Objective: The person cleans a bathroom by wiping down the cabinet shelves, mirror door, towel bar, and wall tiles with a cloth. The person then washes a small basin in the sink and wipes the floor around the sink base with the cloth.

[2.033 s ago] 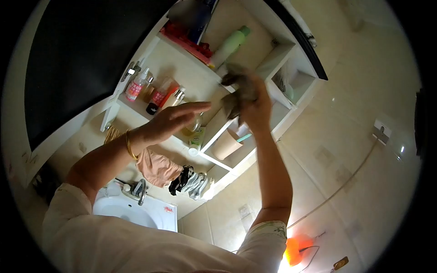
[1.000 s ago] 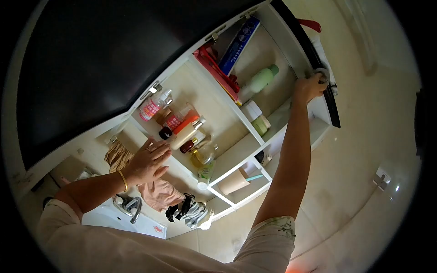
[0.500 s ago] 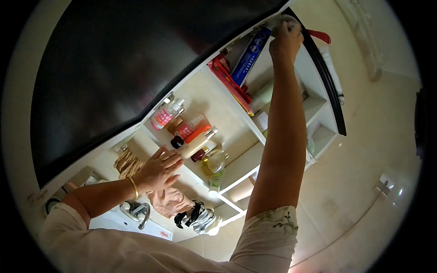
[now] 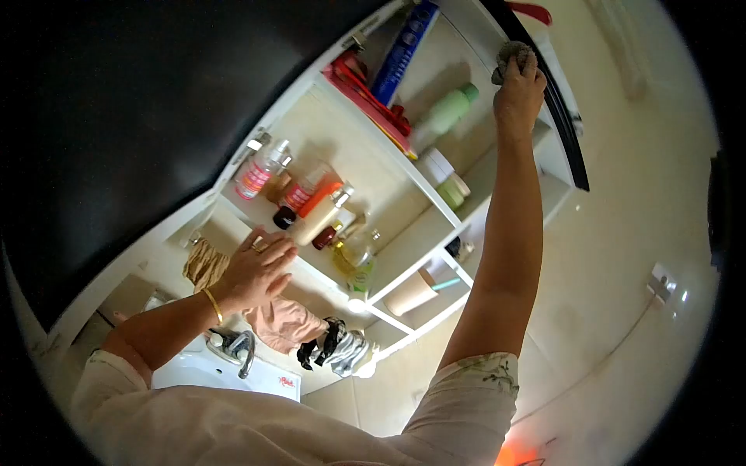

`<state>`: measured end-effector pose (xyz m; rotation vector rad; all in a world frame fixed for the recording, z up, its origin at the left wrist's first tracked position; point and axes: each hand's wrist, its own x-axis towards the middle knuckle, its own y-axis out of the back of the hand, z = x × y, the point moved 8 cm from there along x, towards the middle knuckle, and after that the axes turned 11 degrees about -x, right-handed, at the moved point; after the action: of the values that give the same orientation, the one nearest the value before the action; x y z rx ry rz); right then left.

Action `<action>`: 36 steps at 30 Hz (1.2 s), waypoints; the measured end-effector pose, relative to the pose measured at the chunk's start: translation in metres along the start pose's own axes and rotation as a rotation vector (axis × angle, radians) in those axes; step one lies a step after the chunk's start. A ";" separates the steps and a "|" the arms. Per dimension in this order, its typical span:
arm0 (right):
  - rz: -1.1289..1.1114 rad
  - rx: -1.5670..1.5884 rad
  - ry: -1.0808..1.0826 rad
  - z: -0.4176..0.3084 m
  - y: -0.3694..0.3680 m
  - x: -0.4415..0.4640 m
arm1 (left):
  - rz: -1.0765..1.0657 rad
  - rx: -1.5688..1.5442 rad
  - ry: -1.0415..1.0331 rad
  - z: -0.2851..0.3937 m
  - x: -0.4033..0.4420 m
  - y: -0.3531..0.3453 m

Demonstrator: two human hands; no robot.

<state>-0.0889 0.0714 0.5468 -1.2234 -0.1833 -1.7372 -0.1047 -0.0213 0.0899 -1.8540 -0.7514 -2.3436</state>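
Note:
My right hand [image 4: 519, 95] presses a crumpled grey-brown cloth [image 4: 513, 62] against the side edge of the wall cabinet, beside its black border [image 4: 556, 101]. My left hand [image 4: 260, 268] has its fingers spread and holds nothing; it is at the lower shelf's edge, just below the bottles. On that shelf stand a pink-labelled spray bottle [image 4: 256, 172], a cream pump bottle [image 4: 320, 217] and a yellow bottle [image 4: 353, 252]. A green bottle [image 4: 451, 111] and a long blue box [image 4: 404, 54] are in the compartment nearest my right hand.
The dark cabinet door [image 4: 148, 101] stands open at the left. Under the cabinet hang a pink cloth [image 4: 284, 322] and a striped tan one [image 4: 206, 264], above a white sink [image 4: 190, 374] with a metal faucet [image 4: 245, 353]. A paper cup [image 4: 410, 293] sits in a small compartment.
My right hand went with the cloth from mid-cabinet to the right edge, up to the top corner, then back down along the side. My left hand has lowered to the shelf edge.

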 end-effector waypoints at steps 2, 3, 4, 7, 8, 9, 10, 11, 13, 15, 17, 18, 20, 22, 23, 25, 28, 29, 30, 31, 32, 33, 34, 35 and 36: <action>-0.020 -0.027 -0.023 0.026 -0.009 -0.018 | -0.015 -0.006 0.015 0.000 0.001 -0.002; -0.027 -0.035 -0.033 0.039 -0.012 -0.025 | 0.002 -0.011 0.011 0.000 0.001 -0.001; -0.049 -0.048 -0.045 0.051 -0.015 -0.033 | 0.019 -0.015 0.010 0.001 0.001 0.000; -0.149 -0.081 -0.141 0.087 -0.013 -0.058 | 0.023 0.001 0.002 0.002 0.001 0.000; -0.131 -0.042 -0.143 0.096 -0.016 -0.062 | 0.027 0.001 0.002 0.002 0.002 0.000; -0.114 -0.004 -0.144 0.106 -0.020 -0.067 | 0.025 0.009 0.004 0.003 0.002 -0.001; -0.096 0.036 -0.144 0.114 -0.024 -0.070 | 0.029 0.013 0.001 0.004 0.003 -0.001; -0.080 0.099 -0.160 0.119 -0.026 -0.069 | 0.031 0.017 -0.003 0.004 0.003 0.000; -0.061 0.089 -0.132 0.123 -0.034 -0.065 | 0.031 0.022 -0.004 0.004 0.003 -0.001; -0.068 0.094 -0.141 0.125 -0.034 -0.068 | 0.026 0.025 -0.004 0.003 0.002 -0.003; -0.095 0.115 -0.200 0.120 -0.033 -0.078 | 0.045 0.013 -0.009 0.003 0.002 -0.003; -0.144 0.132 -0.200 0.113 -0.026 -0.083 | 0.048 0.016 -0.009 0.003 0.002 -0.003; -0.241 0.161 -0.199 0.100 -0.002 -0.108 | 0.054 0.018 -0.009 0.004 0.001 -0.003; -0.195 0.110 -0.040 0.071 0.024 -0.134 | 0.063 0.023 -0.014 0.004 0.002 -0.004; -0.249 0.150 -0.061 0.065 0.030 -0.148 | 0.065 0.023 -0.015 0.005 0.002 -0.004; -0.358 0.228 -0.106 0.053 0.042 -0.172 | 0.055 -0.002 -0.013 0.004 0.001 -0.005; -0.364 0.196 -0.134 0.034 0.053 -0.198 | 0.060 -0.006 -0.003 0.005 0.000 -0.006; -0.343 0.205 -0.116 0.032 0.055 -0.200 | 0.059 -0.004 -0.004 0.004 0.000 -0.005; -0.344 0.213 -0.110 0.034 0.054 -0.200 | 0.054 -0.004 -0.007 0.004 0.000 -0.006; -0.346 0.219 -0.102 0.038 0.052 -0.197 | 0.049 -0.006 -0.008 0.004 0.000 -0.007; -0.345 0.227 -0.091 0.042 0.049 -0.191 | 0.050 0.002 -0.019 0.005 0.000 -0.007; -0.368 0.269 -0.169 0.055 0.040 -0.183 | 0.048 0.009 -0.028 0.005 0.000 -0.007; -0.389 0.314 -0.250 0.068 0.028 -0.172 | 0.045 0.020 -0.038 0.005 0.000 -0.007; -0.410 0.358 -0.332 0.077 0.022 -0.170 | 0.043 0.031 -0.043 0.005 0.000 -0.007; -0.383 0.288 -0.324 0.074 0.024 -0.175 | 0.046 0.027 -0.043 0.006 -0.001 -0.008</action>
<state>-0.0175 0.2101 0.4353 -1.3034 -0.8793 -1.7398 -0.1016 -0.0126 0.0871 -1.8956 -0.7334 -2.2613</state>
